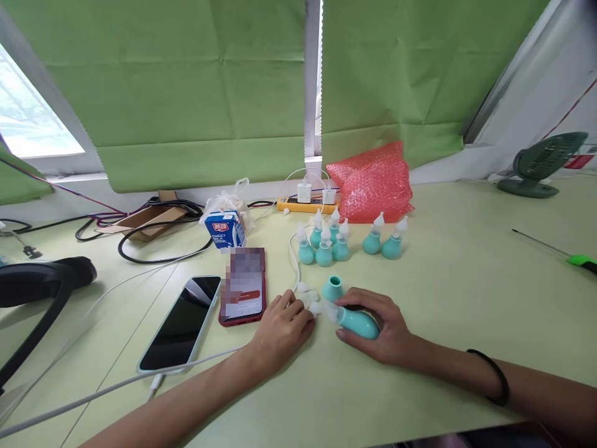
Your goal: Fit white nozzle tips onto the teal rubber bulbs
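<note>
Table (466, 280): pale yellow-green top, filling the middle and lower frame; seam (120, 353) running diagonally at lower left.
Left blind (186, 93): green, creased, upper left to centre, serrated side edge.
Right blind (396, 74): green, matching, upper right of centre.
Post (311, 81): pale, upright, between the blinds; bright strip of light alongside.
Window pane (37, 106): upper left, daylit.
Wall (555, 81): white, upper right.

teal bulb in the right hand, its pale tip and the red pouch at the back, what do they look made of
Teal bulb: probably rubber or silicone, smooth with a faint sheen. Pale tip: likely plastic or silicone, cloudy and translucent. Red pouch: seemingly plastic bubble wrap, shiny and dimpled.
</note>
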